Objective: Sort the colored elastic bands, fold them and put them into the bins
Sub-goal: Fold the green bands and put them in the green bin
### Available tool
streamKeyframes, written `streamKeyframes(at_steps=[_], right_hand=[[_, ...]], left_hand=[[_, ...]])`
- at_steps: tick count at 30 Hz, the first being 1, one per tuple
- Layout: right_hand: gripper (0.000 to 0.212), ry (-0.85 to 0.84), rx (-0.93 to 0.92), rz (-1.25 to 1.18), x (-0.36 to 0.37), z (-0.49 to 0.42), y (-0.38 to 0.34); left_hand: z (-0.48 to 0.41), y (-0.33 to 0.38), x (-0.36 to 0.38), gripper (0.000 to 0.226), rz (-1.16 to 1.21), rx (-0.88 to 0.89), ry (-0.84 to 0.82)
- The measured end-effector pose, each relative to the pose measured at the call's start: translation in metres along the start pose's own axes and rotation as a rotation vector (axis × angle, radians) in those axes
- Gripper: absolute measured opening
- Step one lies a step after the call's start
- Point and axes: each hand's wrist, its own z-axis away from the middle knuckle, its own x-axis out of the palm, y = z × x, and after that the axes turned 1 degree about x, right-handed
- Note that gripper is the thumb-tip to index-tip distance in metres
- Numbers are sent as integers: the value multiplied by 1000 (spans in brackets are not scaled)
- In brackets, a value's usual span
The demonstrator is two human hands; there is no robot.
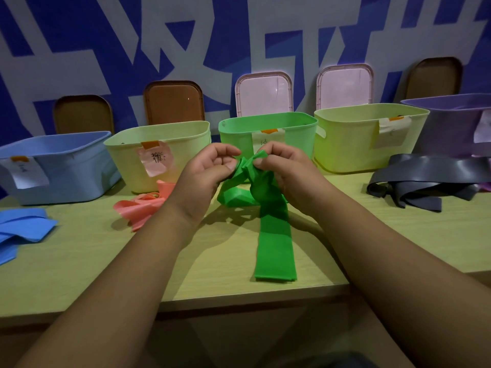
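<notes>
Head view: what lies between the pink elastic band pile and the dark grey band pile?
A bright green elastic band, bunched at the top and pinched by the left hand and right hand, its tail flat on the wooden tabletop. Shown in the head view.

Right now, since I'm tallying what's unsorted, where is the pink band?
In the head view, the pink band lies crumpled on the table left of centre, directly in front of the pale yellow bin with the pink label.

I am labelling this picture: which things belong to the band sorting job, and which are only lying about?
Job: left hand, right hand, green band, green bin, pink band, blue bands, dark grey bands, blue bin, yellow bins, purple bin.

Lying about: brown lids, pink lids, standing against the wall.
</notes>
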Motion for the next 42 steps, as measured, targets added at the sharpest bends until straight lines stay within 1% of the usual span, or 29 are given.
streamKeyframes(at_steps=[2,4,7,12,15,18,20,22,25,27,29,30,31,34,37,42], right_hand=[[5,6,-7,-42,0,0,0],[7,-1,-9,-57,-1,0,-1],[13,-5,-2,-62,-2,0,-1],[9,-1,5,-21,-3,-1,-1],[5,-10,10,-2,-3,-1,-2],[4,-29,32,5,-4,-1,-2],[4,-41,31,37,-3,-2,1],[3,-49,24,88,-3,-3,2],[8,-40,11,204,-5,-2,1],[8,-7,12,281,-6,-2,1],[12,31,7,364,-5,-1,2],[14,40,6,390,-5,-1,3],[14,42,7,403,-4,-1,3],[11,37,17,382,-4,-1,3],[4,26,25,255,-4,-2,2],[9,-37,41,98,-4,0,-2]], left_hand=[[1,1,0,37,50,3,-63],[0,0,-1,40,39,19,-90],[-1,-2,-2,37,-2,25,-40],[-2,-1,-4,30,-22,48,18],[-1,0,-3,30,28,49,9],[0,3,-4,31,123,10,-4],[0,4,-6,33,119,6,-1],[0,5,-7,36,4,44,6],[5,6,-5,38,-313,153,9],[7,6,-5,37,-582,243,22],[7,8,-7,30,-885,374,6],[6,7,-8,27,-959,413,-5],[6,7,-8,26,-976,410,-6],[6,4,-7,23,-877,289,56],[6,2,-6,16,-699,155,87],[2,2,-8,11,-477,79,68]])
